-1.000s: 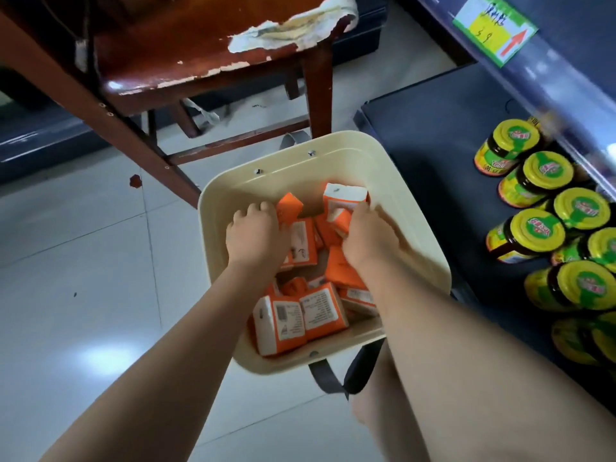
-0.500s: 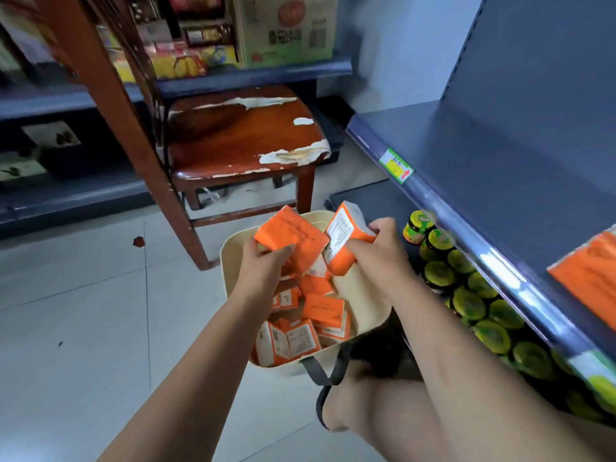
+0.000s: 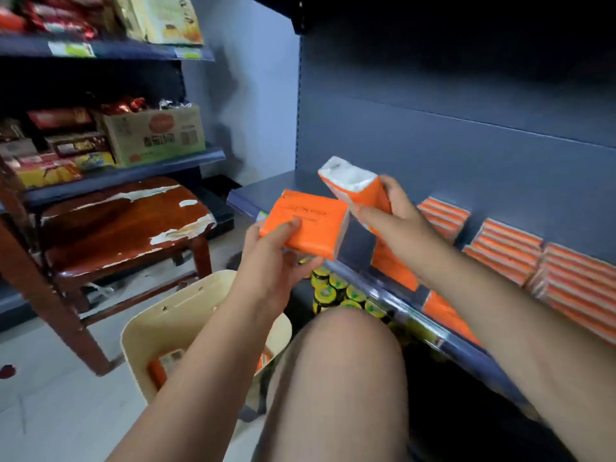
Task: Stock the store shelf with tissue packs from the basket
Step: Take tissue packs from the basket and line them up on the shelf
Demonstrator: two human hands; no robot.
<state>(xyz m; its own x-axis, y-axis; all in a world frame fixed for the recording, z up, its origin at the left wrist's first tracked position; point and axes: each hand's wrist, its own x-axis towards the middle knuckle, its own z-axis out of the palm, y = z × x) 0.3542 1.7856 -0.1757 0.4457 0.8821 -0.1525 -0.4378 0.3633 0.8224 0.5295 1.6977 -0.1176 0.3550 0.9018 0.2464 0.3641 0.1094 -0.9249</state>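
Left hand (image 3: 276, 261) curled round a flat rectangular orange film-wrapped tissue pack (image 3: 306, 225), thumb on top. Right hand (image 3: 393, 225) grips a second orange pack (image 3: 353, 185), white end up. Both are held at the dark blue metal shelf (image 3: 286, 185) edge. Cream plastic basket (image 3: 186, 311) sits below, packs inside.

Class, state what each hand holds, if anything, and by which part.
The left hand grips an orange tissue pack by its near edge. The right hand grips a second pack around its body, below the white end.
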